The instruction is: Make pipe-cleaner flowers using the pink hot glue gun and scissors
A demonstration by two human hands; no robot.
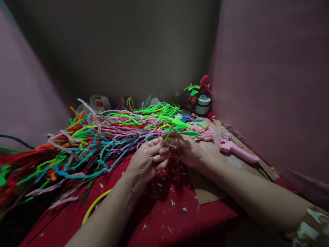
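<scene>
My left hand (151,156) is closed, its thumb and fingers pinching the lower end of a bright green pipe-cleaner stem (169,132). My right hand (187,147) meets it from the other side, fingers bent against the same stem; its fingertips are partly hidden. The stem rises at a tilt between both hands. At its top, green leaf-like loops and a small white tuft (178,117) show, though the loops blend with green pieces behind. Beyond my hands spreads a large heap of colored pipe cleaners (120,125), in green, pink, purple, blue, red and orange.
A pink glue gun (239,151) lies on a cardboard sheet (208,190) to the right. Behind stand a lidded jar (203,104) and a pink pipe-cleaner flower (205,84). Scraps litter the red cloth (180,223). A yellow cord (95,204) curves beside my left forearm.
</scene>
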